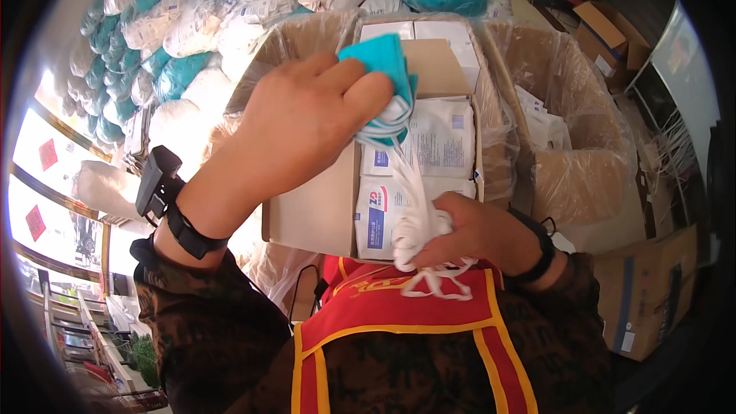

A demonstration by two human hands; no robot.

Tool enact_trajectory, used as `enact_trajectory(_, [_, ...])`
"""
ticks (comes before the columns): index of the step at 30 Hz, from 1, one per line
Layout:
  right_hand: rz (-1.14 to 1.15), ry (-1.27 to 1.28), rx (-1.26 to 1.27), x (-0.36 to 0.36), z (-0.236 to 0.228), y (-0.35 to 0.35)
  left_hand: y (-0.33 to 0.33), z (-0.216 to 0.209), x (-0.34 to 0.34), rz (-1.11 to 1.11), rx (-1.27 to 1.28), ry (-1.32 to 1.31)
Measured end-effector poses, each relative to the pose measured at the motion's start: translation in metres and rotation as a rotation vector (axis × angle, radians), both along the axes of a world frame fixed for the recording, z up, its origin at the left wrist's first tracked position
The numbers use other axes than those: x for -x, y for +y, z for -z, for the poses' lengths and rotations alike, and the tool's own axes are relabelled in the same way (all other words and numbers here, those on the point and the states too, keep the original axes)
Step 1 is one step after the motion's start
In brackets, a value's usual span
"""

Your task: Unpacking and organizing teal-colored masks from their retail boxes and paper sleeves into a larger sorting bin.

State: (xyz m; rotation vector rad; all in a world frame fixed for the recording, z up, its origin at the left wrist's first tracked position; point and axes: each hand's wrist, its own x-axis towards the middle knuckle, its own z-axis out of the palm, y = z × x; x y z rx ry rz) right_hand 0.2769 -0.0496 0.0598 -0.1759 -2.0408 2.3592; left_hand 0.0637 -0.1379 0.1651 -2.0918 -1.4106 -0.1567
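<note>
My left hand is closed round a small stack of folded teal face masks, held up over an open carton. White straps wrap the lower part of the stack and run down toward my right hand. That hand is closed on the bunched white straps, with loose ends dangling below it over my red apron. Beneath both hands, the cardboard box has its flaps folded out. White printed packs lie inside it.
A plastic-lined carton to the right holds some white packets. Behind are piled clear bags of teal and white goods. A closed brown carton stands at lower right, and an open one at far right.
</note>
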Motion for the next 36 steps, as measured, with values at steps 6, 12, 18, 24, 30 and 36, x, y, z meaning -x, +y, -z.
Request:
enact_trajectory(6, [0.251, 0.397, -0.319, -0.019, -0.007, 0.018, -0.013, 0.068, 0.005, 0.015, 0.491, -0.666])
enact_trajectory(12, [-0.177, 0.26, -0.237, -0.01, -0.025, -0.002, -0.02, 0.111, -0.027, 0.321, 0.81, -1.099])
enact_trajectory(18, [-0.376, 0.365, -0.219, -0.044, -0.026, -0.017, -0.076, 0.078, -0.033, 0.379, 0.759, -0.697])
enact_trajectory(24, [-0.533, 0.351, -0.234, -0.064, -0.047, 0.0, -0.095, 0.061, -0.032, 0.403, 0.699, -0.666])
enact_trajectory(30, [0.605, -0.189, 0.201, -0.136, -0.061, -0.003, -0.125, 0.073, 0.038, -0.201, 0.682, -0.753])
enact_trajectory(36, [0.712, -0.158, 0.314, -0.092, -0.015, 0.011, -0.069, 0.099, 0.06, -0.151, 0.388, -1.524])
